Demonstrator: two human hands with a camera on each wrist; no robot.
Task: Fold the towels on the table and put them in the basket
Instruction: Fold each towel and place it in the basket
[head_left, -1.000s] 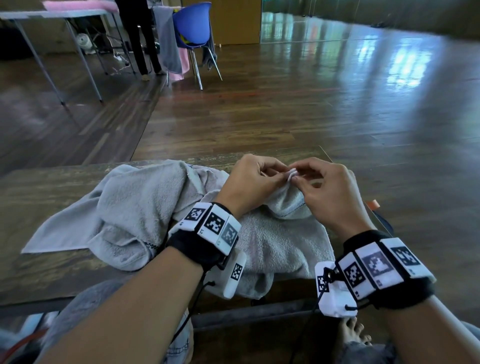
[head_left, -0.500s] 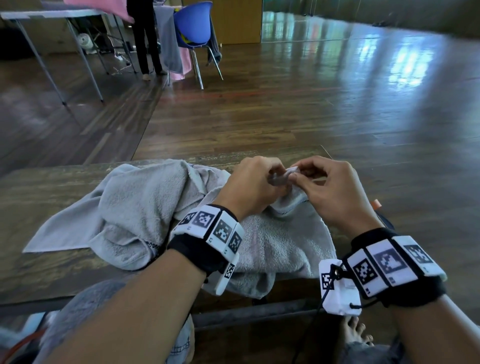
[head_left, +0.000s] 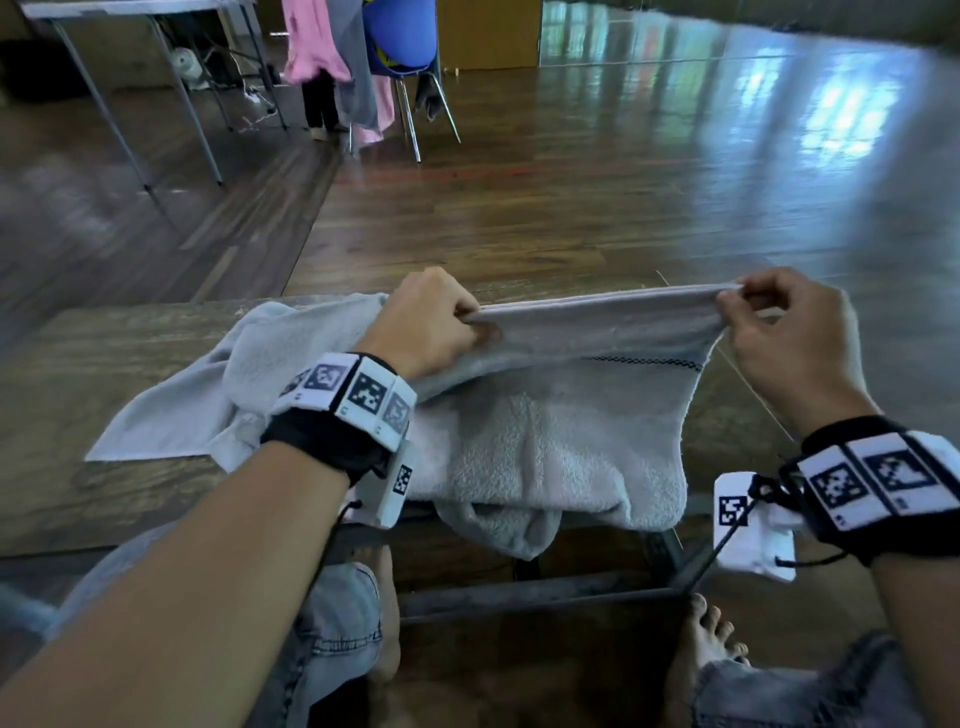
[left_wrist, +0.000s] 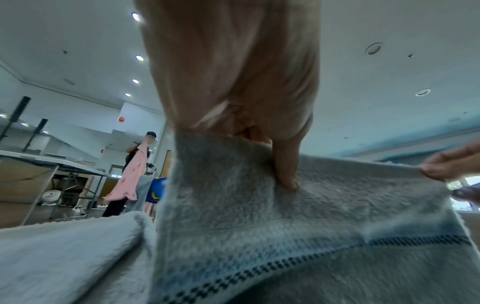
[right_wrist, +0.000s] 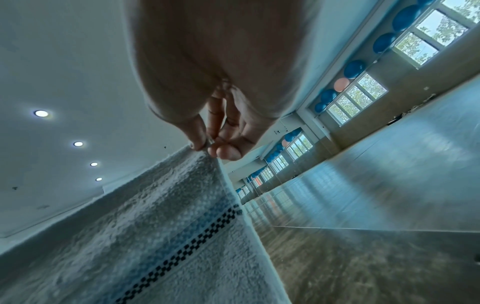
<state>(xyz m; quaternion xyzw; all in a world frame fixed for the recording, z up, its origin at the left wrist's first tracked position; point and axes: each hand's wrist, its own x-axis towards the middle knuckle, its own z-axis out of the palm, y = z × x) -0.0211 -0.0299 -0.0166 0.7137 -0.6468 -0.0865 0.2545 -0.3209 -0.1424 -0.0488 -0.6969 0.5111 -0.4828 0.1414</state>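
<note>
- The left hand (head_left: 423, 322) and the right hand (head_left: 795, 338) each pinch one end of the gray towel's (head_left: 561, 447) top edge, which is pulled out taut between them.
- Left fingers are curled with the thumb (left_wrist: 285, 174) pressed flat on the pile just below the hem; right thumb and fingertips (right_wrist: 200, 142) nip the very corner.
- That held edge runs side to side from one pinch to the other and is the towel's line to work along; the dark dotted stripe (head_left: 644, 362) lies just under it, parallel.
- Below the fingers the cloth hangs and slumps onto the wooden table (head_left: 130, 499), its lower bunch spilling over the near edge towards the person's knees.
- A second, paler towel (head_left: 223, 395) lies rumpled behind and outside the left hand, partly under the gray one.
- Both hands stand about equally near the cloth; I judge the coming move to be a lift or shake-out, so the hanging part clears the table before any fold.
- No basket shows anywhere.
</note>
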